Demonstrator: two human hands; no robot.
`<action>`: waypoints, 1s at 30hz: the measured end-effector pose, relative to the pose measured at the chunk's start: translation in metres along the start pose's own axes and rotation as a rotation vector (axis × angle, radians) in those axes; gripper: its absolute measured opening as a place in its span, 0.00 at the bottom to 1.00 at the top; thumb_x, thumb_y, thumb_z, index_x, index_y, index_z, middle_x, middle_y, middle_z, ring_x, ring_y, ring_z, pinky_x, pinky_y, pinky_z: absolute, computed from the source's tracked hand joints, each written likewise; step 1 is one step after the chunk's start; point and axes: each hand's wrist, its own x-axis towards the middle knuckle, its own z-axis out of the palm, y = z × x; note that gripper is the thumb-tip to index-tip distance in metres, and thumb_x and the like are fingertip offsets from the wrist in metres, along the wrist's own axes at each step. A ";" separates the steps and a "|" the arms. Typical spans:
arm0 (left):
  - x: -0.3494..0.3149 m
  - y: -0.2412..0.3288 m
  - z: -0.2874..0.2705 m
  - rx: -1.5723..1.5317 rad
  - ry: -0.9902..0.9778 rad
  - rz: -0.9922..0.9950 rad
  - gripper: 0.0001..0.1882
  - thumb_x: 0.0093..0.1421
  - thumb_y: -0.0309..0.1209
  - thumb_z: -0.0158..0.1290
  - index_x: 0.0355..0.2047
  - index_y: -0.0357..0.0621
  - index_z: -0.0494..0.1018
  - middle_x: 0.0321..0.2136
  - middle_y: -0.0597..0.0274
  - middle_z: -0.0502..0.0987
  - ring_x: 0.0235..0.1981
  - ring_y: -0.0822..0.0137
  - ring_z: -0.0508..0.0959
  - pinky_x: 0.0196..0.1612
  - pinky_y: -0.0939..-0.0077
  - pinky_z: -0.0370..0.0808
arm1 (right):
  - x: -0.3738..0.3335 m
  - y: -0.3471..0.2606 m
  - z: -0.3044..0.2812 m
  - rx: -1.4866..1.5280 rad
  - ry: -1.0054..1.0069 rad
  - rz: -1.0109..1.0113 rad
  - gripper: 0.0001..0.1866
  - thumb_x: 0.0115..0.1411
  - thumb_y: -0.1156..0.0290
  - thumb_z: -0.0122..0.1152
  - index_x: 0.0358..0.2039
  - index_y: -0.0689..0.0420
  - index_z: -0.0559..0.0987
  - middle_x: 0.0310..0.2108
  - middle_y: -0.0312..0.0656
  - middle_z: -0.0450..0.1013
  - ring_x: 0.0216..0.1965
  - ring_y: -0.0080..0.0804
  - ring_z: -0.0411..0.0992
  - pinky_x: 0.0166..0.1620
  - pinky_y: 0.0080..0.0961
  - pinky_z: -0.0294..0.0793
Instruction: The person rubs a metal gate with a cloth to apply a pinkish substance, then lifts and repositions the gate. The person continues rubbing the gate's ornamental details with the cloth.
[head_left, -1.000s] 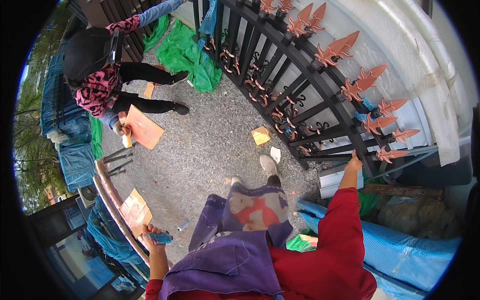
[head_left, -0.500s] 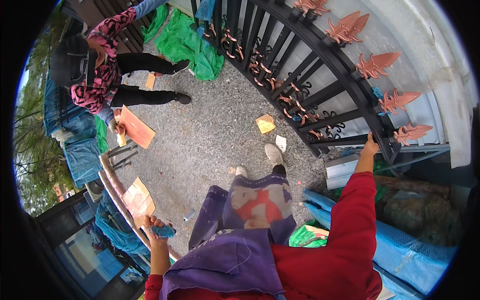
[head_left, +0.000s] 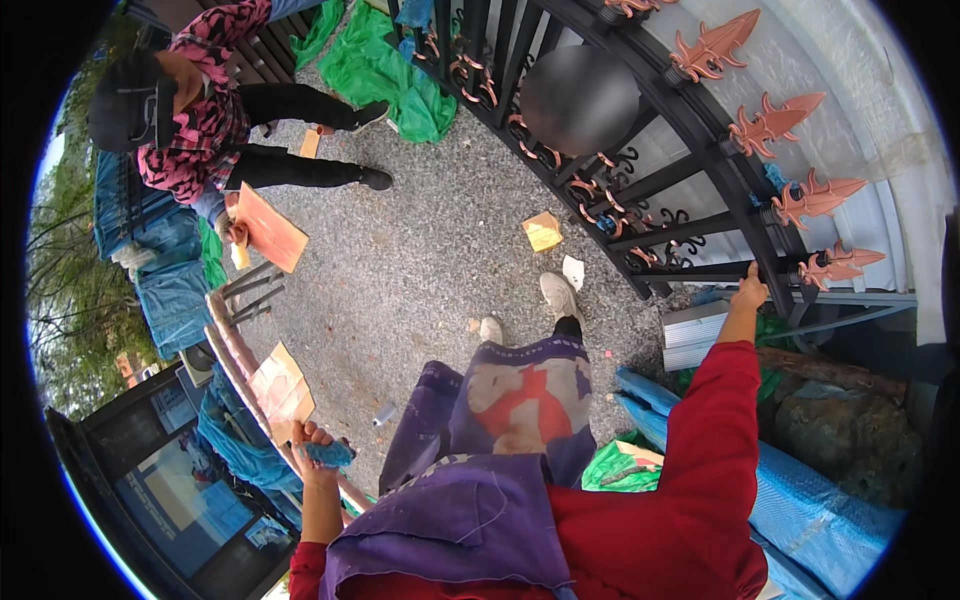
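Note:
At the lower left, my left hand [head_left: 312, 440] is closed around a crumpled piece of blue plastic wrap [head_left: 330, 456]. A creased tan cardboard piece [head_left: 282, 385] lies just beyond its fingers; whether the hand also grips the cardboard, I cannot tell. My right arm reaches out to the right, and my right hand [head_left: 750, 292] grips the end bar of a black metal gate [head_left: 680, 272]. Copper-coloured spear points [head_left: 818, 200] line the gate's outer rail, and scrollwork [head_left: 610, 205] with copper accents runs along the other side. A blurred round patch covers part of the bars.
A co-worker [head_left: 205, 130] at the upper left holds an orange-brown board [head_left: 270, 228]. Green sheeting [head_left: 385, 75] lies beside the gate. Pinkish poles [head_left: 232, 345] stand left. Blue-wrapped lengths [head_left: 790, 485] lie lower right, near a rock [head_left: 850, 430]. Cardboard scraps [head_left: 543, 232] lie on the gravelly ground.
The whole view has shifted slightly, so the gate and ground sit a little further right. Both my hands keep their holds. The co-worker barely moves.

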 end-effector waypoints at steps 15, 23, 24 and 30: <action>0.017 -0.040 -0.009 -0.332 0.045 -0.071 0.16 0.65 0.44 0.41 0.23 0.51 0.65 0.17 0.70 0.69 0.15 0.71 0.69 0.18 0.76 0.67 | -0.037 0.186 0.007 -0.558 -0.814 -0.496 0.10 0.55 0.73 0.57 0.39 0.59 0.73 0.24 0.38 0.71 0.15 0.24 0.65 0.16 0.24 0.67; -0.027 -0.052 -0.096 -0.722 0.199 -0.016 0.19 0.63 0.48 0.40 0.23 0.49 0.64 0.16 0.66 0.68 0.16 0.65 0.68 0.19 0.71 0.66 | -0.286 0.103 0.058 -1.081 -1.317 -0.163 0.07 0.55 0.75 0.56 0.35 0.59 0.74 0.22 0.40 0.72 0.20 0.28 0.72 0.22 0.27 0.75; -0.027 -0.063 -0.113 -0.786 0.227 0.002 0.18 0.63 0.48 0.40 0.24 0.49 0.64 0.16 0.66 0.68 0.16 0.65 0.67 0.20 0.71 0.66 | -0.287 0.100 0.081 -1.218 -1.271 -0.233 0.05 0.55 0.75 0.56 0.33 0.60 0.75 0.21 0.40 0.72 0.20 0.28 0.72 0.22 0.27 0.75; -0.036 -0.118 -0.204 -0.969 0.494 0.176 0.14 0.62 0.47 0.43 0.31 0.51 0.64 0.19 0.67 0.69 0.18 0.65 0.69 0.19 0.71 0.66 | -0.346 0.111 0.223 -1.685 -1.278 -1.043 0.06 0.55 0.71 0.54 0.27 0.60 0.76 0.20 0.40 0.72 0.18 0.32 0.73 0.19 0.28 0.73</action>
